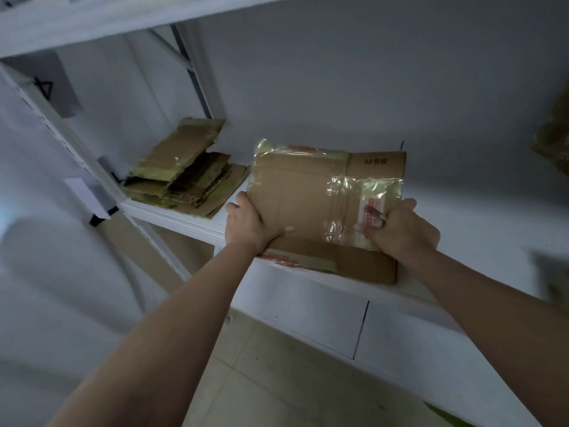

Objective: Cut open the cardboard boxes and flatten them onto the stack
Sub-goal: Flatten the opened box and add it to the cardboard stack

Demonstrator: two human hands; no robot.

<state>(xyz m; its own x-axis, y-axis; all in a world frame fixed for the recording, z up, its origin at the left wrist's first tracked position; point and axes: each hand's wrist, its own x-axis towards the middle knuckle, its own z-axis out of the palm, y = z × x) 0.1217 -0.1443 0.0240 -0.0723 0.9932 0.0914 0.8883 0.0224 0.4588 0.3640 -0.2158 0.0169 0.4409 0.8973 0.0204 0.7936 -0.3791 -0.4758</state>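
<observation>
Both hands gripped 1 flattened brown cardboard box w/ clear tape patches [308,192], held over the front edge of a white metal shelf [197,224]. Left hand [249,226] clasped the box's left edge near the lower corner, thumb lying across the top face & fingers tucked behind/under it. Right hand [400,229] clutched the box's lower right part, fingers curled over a crinkled clear tape patch w/ red print [369,208]. The box lay tilted, far edge raised a bit toward the wall; its near edge stuck out past the shelf lip. Dark print showed on the far right flap; red-printed tape ran along the far edge & along the near left edge. To the left on the same shelf sat a stack of flattened brown cardboard pieces w/ yellowed tape [184,177], apart from the held box, its top piece propped up at an angle. Stack sat close to a white perforated upright post [77,143] of the rack. A 2nd white shelf board [92,20] ran overhead. Grey-white wall [369,72] stood behind. Another brown cardboard shape [554,137] showed at the far right edge, blurred, can't tell what exactly. Beige floor tiles [292,380] lay below, between the 2 forearms.
</observation>
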